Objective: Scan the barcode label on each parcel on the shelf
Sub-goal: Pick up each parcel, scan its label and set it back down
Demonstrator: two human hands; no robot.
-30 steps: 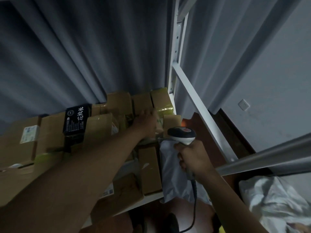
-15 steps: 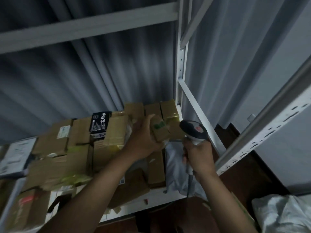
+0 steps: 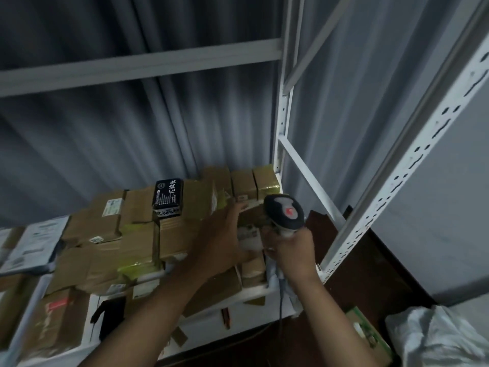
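Now tilted up from the white metal shelf (image 3: 254, 292): small brown cardboard parcel (image 3: 252, 215) gripped by left hand (image 3: 225, 234); right hand (image 3: 291, 247) clamped on grey-black handheld scanner (image 3: 285, 213), red light lit, mid-scan probably.

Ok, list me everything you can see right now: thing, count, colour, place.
Cardboard parcels: many, brown, stacked on the shelf; exact count unclear.
Black box: one, black with white print, on top of the stack.
Held parcel: one, brown with a white label, at the right end of the stack.
Grey mailer: one, grey-white, at the left edge.
Scanner: one, black and white with a red light, over the held parcel.
Shelf frame: white metal, around the parcels.
Curtain: grey, behind the shelf.
White bag: one, bottom right.
Left hand: holds the held parcel.
Right hand: grips the scanner.
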